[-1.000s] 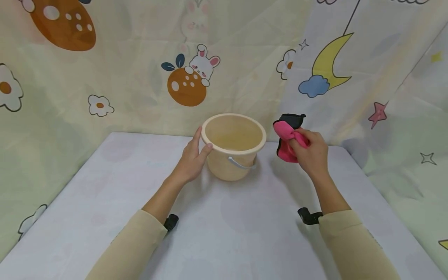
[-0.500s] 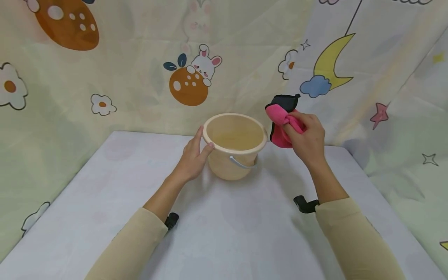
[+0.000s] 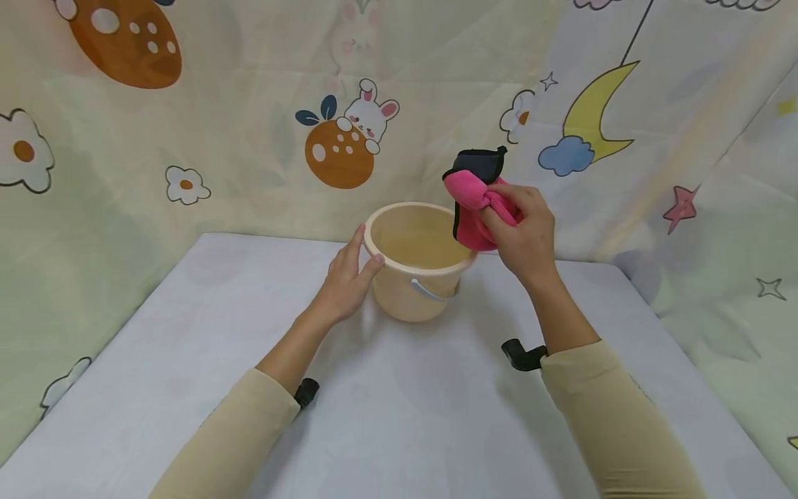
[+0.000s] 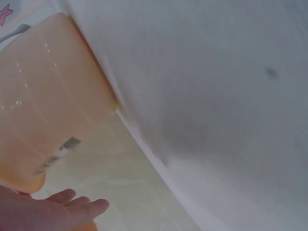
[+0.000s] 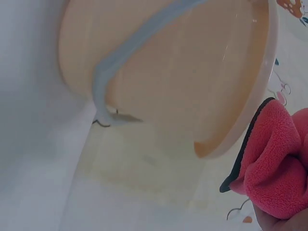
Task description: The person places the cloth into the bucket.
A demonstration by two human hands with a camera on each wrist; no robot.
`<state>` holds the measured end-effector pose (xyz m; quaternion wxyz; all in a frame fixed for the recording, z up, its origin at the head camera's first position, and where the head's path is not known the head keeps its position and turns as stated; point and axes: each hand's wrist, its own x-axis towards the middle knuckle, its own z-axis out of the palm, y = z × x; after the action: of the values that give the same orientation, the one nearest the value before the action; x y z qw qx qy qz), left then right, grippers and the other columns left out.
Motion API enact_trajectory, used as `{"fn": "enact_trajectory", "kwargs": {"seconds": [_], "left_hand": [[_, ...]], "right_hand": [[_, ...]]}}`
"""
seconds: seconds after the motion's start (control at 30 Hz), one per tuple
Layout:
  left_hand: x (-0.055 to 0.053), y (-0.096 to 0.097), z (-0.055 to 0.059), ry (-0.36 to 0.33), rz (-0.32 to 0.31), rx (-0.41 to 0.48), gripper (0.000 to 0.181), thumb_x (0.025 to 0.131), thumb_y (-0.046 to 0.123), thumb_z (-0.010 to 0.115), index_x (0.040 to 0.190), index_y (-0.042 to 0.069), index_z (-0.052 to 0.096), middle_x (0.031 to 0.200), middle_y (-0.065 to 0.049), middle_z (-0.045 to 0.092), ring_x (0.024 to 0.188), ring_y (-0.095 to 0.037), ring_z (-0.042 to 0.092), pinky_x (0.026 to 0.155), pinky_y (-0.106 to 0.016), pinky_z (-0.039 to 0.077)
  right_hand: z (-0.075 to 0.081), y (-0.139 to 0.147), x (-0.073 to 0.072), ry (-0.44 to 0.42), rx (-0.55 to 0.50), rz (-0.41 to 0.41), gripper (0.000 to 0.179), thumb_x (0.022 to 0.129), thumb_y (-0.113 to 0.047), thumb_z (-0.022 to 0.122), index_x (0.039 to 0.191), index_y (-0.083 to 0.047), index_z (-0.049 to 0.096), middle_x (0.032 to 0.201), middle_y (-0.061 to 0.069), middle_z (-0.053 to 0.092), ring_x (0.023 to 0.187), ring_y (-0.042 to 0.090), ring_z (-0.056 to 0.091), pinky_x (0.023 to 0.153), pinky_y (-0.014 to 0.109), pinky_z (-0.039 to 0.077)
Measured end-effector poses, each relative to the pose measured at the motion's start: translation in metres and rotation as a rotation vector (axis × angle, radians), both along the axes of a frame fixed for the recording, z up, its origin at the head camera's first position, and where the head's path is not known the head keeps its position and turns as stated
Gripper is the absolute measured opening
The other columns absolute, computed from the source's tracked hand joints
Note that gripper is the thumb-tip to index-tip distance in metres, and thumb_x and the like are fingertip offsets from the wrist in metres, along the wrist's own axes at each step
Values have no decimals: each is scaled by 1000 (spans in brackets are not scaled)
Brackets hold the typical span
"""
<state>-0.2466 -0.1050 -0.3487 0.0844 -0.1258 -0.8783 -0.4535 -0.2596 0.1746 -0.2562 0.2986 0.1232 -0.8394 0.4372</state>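
Observation:
A cream plastic bucket (image 3: pixel 414 298) with a pale grey handle stands upright on the white-covered table. My left hand (image 3: pixel 341 285) rests against the left of its rim, thumb at the near side. In the left wrist view, the fingers (image 4: pixel 89 209) of that hand extend straight beside the rim. My right hand (image 3: pixel 525 232) pinches a bunched pink cloth (image 3: pixel 476 232) with a black edge and a dark patch. The cloth hangs over the right side of the bucket's rim in the head view. From the right wrist, the pink cloth (image 5: pixel 274 168) appears close beside the rim.
The white table (image 3: pixel 399 423) reaches back to a patterned fabric backdrop (image 3: pixel 249 125) with rabbits, flowers and a moon. Black wrist-camera mounts (image 3: pixel 522 355) stick out at both sleeve cuffs.
My right hand has lifted the pink cloth and moved it left, from beside the bucket to over its right rim. The left hand stays against the bucket.

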Motion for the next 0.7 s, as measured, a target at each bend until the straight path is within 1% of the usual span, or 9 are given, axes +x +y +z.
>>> {"fn": "enact_trajectory", "kwargs": {"seconds": [0.2, 0.4, 0.57, 0.7], "left_hand": [[-2, 1, -1, -9, 4, -12, 75, 106, 51, 38, 167, 21, 6, 169, -16, 21, 155, -40, 18, 122, -63, 17], [-1, 1, 1, -7, 18, -9, 75, 106, 51, 39, 167, 21, 7, 169, -17, 22, 155, -41, 19, 122, -64, 18], [-1, 2, 0, -16, 10, 0, 76, 105, 50, 40, 167, 20, 8, 169, -16, 22, 155, -40, 20, 122, -64, 18], [-2, 3, -1, -21, 7, -4, 76, 105, 51, 39, 167, 21, 7, 169, -15, 22, 155, -38, 20, 122, -64, 19]], "right_hand": [[0, -16, -7, 5, -47, 61, 38, 93, -23, 75, 128, -9, 70, 131, 12, 59, 123, 23, 54, 96, 51, 56], [-7, -32, -16, -45, -74, 104, 39, 93, -25, 75, 129, -10, 70, 131, 10, 59, 122, 23, 54, 94, 49, 57], [-18, -44, -22, -99, -58, 122, 38, 93, -24, 74, 129, -11, 70, 129, 12, 60, 120, 26, 55, 92, 49, 58], [-24, -50, -24, -112, -28, 145, 35, 93, -22, 75, 127, -11, 72, 127, 13, 60, 118, 27, 56, 90, 50, 59]]}}
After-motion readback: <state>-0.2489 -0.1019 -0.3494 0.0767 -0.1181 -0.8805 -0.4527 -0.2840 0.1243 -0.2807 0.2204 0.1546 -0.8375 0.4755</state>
